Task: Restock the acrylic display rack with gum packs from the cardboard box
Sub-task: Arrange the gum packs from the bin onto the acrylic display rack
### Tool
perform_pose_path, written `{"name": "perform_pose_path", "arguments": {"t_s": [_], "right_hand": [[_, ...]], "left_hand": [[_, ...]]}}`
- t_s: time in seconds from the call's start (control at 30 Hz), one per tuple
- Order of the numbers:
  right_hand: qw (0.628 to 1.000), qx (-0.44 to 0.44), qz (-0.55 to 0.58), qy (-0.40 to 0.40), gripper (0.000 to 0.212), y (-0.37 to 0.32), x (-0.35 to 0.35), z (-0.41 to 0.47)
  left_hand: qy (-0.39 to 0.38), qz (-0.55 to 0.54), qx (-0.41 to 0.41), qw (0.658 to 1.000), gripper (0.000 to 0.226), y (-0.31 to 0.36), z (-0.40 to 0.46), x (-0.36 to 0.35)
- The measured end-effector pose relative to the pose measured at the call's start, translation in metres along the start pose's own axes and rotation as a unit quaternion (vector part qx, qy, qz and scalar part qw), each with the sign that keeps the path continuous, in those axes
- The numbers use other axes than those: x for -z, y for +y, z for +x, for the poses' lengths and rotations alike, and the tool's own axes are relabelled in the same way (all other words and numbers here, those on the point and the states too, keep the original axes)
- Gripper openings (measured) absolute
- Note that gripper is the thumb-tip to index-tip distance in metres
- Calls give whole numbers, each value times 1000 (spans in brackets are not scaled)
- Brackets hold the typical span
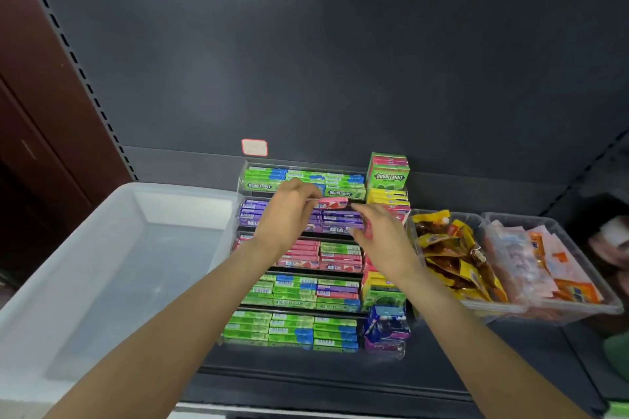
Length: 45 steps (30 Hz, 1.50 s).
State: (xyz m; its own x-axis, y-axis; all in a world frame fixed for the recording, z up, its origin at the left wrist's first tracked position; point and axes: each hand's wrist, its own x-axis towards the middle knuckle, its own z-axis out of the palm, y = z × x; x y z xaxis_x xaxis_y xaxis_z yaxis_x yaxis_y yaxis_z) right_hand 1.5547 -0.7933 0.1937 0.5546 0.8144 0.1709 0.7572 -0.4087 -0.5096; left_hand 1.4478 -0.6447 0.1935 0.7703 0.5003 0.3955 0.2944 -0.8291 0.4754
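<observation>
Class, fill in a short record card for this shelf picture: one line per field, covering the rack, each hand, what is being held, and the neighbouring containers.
rack: tiered acrylic display rack on a dark shelf, rows of green, purple and pink gum packs
left hand: pinches one end of a pink gum pack above the purple row
right hand: fingers straight, beside the pack's other end; contact unclear
left of rack: translucent plastic bin
right of rack: clear trays of snack packets
cardboard box: not in view

Your left hand [289, 211] and forearm cover part of the rack's [243, 170] purple and pink rows; your right hand [377, 231] blurs whatever it holds, and the clear bin [102, 214] runs off the left edge
</observation>
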Motion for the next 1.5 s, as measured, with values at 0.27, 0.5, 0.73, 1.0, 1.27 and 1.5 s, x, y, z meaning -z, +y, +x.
{"name": "perform_pose_path", "arguments": {"t_s": [0.27,0.5,0.73,1.0,1.27,1.5], "right_hand": [[990,25,-102,-95,54,-10,-29,20],[972,26,-222,-73,58,-6,-41,29],[971,27,-232,-57,59,-2,-41,34],[971,38,-224,-79,50,1,-36,19],[971,47,-223,-76,53,3,-37,18],[971,51,-226,-65,55,4,-43,18]], "left_hand": [[-1,2,38,999,22,-26,0,-2],[-14,-15,36,999,21,-35,-4,2],[-5,-11,38,999,24,-28,4,1],[-51,60,35,996,28,-10,16,-22],[-98,30,11,995,41,-14,21,-31],[-112,40,-13,993,48,-25,12,-30]]}}
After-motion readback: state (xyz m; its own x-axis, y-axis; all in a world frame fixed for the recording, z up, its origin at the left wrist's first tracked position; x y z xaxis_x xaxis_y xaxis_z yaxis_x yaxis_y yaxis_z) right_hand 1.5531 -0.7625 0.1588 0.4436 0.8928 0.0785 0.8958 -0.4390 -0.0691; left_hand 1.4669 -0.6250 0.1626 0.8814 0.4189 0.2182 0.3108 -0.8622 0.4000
